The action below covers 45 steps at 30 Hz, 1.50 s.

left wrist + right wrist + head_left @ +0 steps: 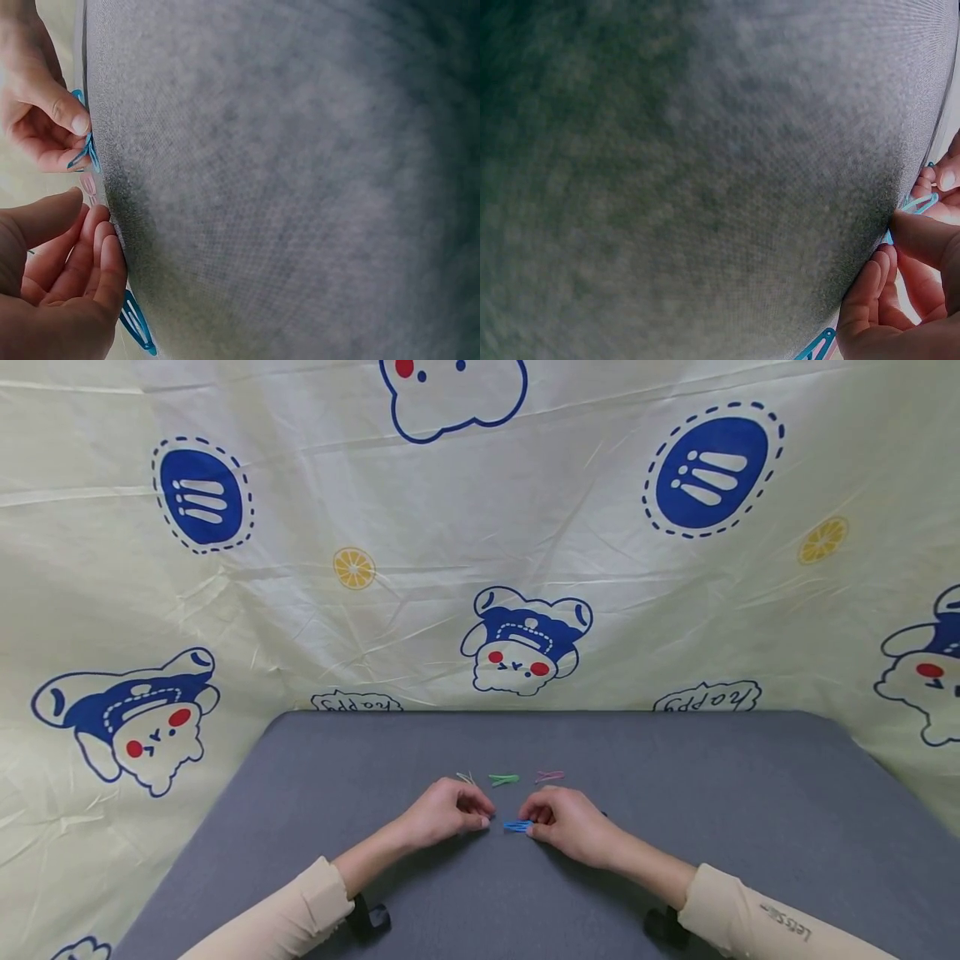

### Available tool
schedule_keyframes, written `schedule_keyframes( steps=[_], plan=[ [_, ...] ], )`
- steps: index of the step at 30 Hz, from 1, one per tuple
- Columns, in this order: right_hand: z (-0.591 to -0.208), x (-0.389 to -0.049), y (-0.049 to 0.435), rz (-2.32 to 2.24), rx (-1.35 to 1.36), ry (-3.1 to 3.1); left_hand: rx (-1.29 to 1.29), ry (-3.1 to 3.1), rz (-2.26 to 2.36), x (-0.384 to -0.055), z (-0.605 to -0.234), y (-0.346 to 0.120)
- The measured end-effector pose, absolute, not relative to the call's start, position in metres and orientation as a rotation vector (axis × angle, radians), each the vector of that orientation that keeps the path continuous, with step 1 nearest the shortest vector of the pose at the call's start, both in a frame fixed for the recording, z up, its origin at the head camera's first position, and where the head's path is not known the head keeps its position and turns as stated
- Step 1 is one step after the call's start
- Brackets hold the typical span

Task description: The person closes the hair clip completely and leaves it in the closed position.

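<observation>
We see the blue clip [514,827] pinched at one end between thumb and fingers of the right hand [572,827], low over the surface [480,893]; whether it touches the cloth we cannot tell. Its free end points into the gap between the hands. The left hand [447,812] is loosely curled and holds nothing, with a narrow space between thumb and fingertips, just short of the clip.

We judge the step in hand to be handling this clip with both hands close together. The next move, as we read it, calls for a steady right pinch and, if the left hand is to help, a small reach to the free end.

Beyond the hands lie the pale clip [468,779], the green clip [503,779] and the pink clip [551,775]; the pale one is close behind the left hand, so moves that way want care. The left wrist view shows a second blue clip [140,334] beside the left hand; the right wrist view, what looks like a third blue clip [815,346], partly cut off.

We have wide room toward us and to both sides; the far edge, before the curtain [450,527], is well apart.
</observation>
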State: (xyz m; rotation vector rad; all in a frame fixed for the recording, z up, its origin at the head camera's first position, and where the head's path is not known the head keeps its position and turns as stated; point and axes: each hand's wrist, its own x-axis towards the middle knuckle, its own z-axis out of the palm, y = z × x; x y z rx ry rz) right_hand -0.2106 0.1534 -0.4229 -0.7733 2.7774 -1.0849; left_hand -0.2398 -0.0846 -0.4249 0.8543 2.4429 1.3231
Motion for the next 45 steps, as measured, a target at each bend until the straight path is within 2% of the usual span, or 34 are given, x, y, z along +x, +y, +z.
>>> schedule_keyframes(
  steps=[19,29,45],
  plan=[
    [-0.419,-0.207,0.153,-1.074,-0.77,2.768,0.855,2.435,1.295,-0.236,-0.423,-0.087],
    [-0.415,-0.199,0.152,-1.047,-0.684,2.794,0.845,2.414,1.324,-0.233,-0.418,-0.093],
    [-0.4,-0.191,0.149,-1.24,-0.659,2.811,0.865,2.48,1.361,-0.229,-0.412,-0.097]
  ],
)
